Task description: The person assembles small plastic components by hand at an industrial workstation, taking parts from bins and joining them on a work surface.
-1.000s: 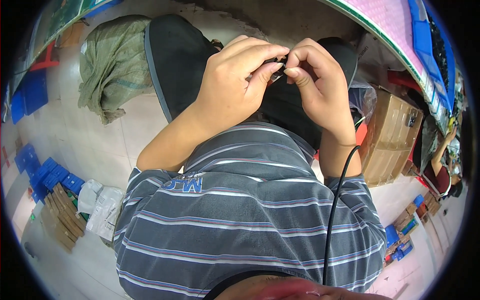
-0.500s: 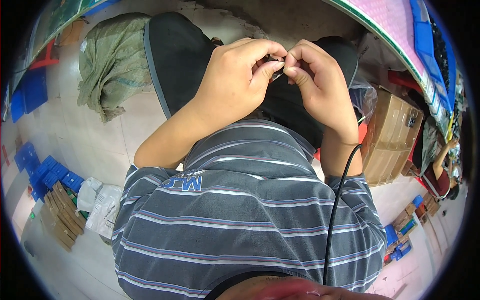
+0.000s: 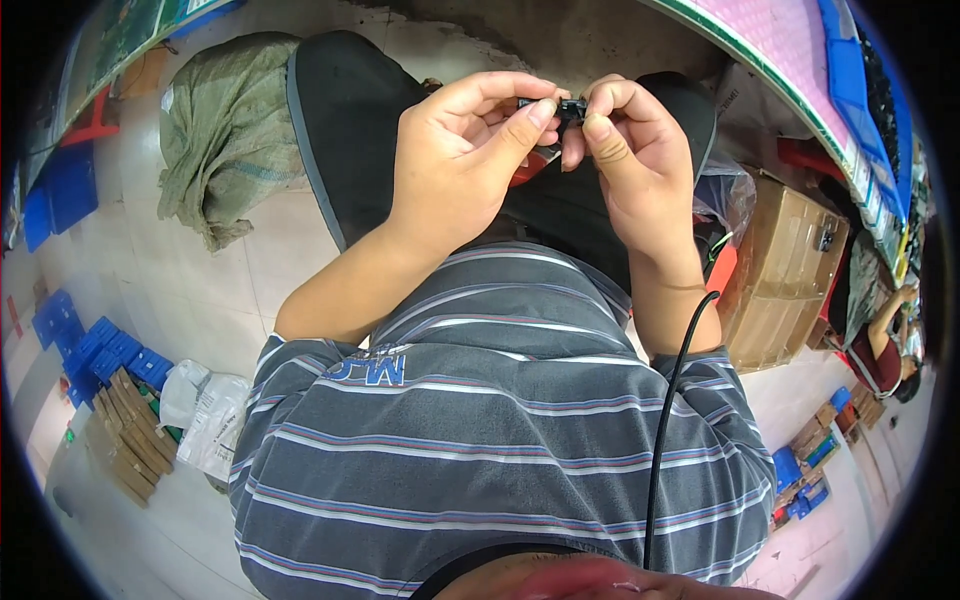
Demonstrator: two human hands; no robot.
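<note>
Between my two hands, above my lap, is a small black part (image 3: 571, 108); its exact kind is too small to make out. My left hand (image 3: 465, 150) pinches its left end between thumb and forefinger, with the other fingers curled behind. The thumb and forefinger of my right hand (image 3: 640, 150) grip the right end. The fingertips of the two hands are a short gap apart, and the middle of the black part shows in that gap. Both hands are raised over my dark trousers (image 3: 360, 130).
A green woven sack (image 3: 225, 130) lies by my left leg. At my right stands a brown cardboard box (image 3: 785, 270) beside clear plastic wrapping. The edge of a pink-topped table (image 3: 760, 50) with a blue bin (image 3: 860, 100) curves past at upper right. Blue crates (image 3: 100, 345) and flattened cardboard (image 3: 130, 430) are at far left.
My hands have turned and drawn slightly apart at the fingertips, so the black part, mostly hidden before, now shows between them. My left thumb has swung upward.
</note>
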